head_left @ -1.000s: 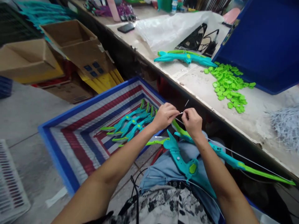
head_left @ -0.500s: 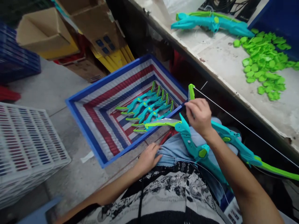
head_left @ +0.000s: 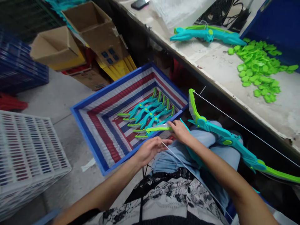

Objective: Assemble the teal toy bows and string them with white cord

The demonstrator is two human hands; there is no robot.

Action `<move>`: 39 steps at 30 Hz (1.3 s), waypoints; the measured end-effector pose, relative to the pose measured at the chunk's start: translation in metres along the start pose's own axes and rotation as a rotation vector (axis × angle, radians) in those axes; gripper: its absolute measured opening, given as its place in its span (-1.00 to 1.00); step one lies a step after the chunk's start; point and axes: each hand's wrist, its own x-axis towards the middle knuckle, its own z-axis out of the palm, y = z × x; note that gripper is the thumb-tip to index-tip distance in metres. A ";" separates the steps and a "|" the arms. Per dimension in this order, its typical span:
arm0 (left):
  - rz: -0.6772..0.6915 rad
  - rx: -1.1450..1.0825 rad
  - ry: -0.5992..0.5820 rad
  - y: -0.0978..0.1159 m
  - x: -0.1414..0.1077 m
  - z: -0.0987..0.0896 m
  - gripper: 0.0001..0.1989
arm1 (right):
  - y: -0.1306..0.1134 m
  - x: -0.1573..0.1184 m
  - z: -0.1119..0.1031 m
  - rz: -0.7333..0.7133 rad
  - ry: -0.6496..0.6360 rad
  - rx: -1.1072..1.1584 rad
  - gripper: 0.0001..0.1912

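My right hand (head_left: 180, 132) is closed around the green limb of a teal toy bow (head_left: 159, 128), whose body lies over my lap, partly hidden by my forearm. My left hand (head_left: 151, 150) pinches a white string (head_left: 180, 161) that runs taut down across my lap towards the lower right. Another teal and green toy bow (head_left: 227, 142), strung with a white cord (head_left: 241, 122), rests across my knees to the right. Just beyond my hands, several finished-looking bows (head_left: 146, 111) lie side by side in a blue-rimmed bin (head_left: 89, 104) with a striped lining.
On the worktable (head_left: 211, 75) at the right are a pile of green plastic caps (head_left: 260, 65), a teal bow (head_left: 208, 35) and a phone (head_left: 140, 4). A white crate (head_left: 30, 156) stands at the left. Cardboard boxes (head_left: 56, 47) sit behind the bin.
My right hand has come down and left from beside the other bow's tip to the near bow's green limb. My left hand has lifted from my lap with the string pinched in it.
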 end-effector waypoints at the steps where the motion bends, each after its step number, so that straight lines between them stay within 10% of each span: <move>1: -0.028 -0.242 -0.033 0.007 0.003 0.006 -0.75 | 0.003 0.001 0.000 0.035 -0.011 0.032 -0.41; 5: -0.061 -0.603 -0.093 0.019 0.017 0.032 -0.71 | 0.024 0.004 -0.007 0.107 0.014 0.401 -0.40; 14: 0.141 -0.220 0.258 0.042 0.045 0.023 -0.60 | 0.053 -0.010 -0.009 0.188 -0.022 1.280 -0.35; 21: 0.510 0.146 0.502 0.072 0.070 0.008 -0.76 | 0.052 -0.008 -0.010 0.207 0.002 1.349 -0.37; 39: 0.594 0.403 0.444 0.072 0.084 0.007 -0.83 | 0.052 -0.011 -0.007 0.275 0.077 1.349 -0.35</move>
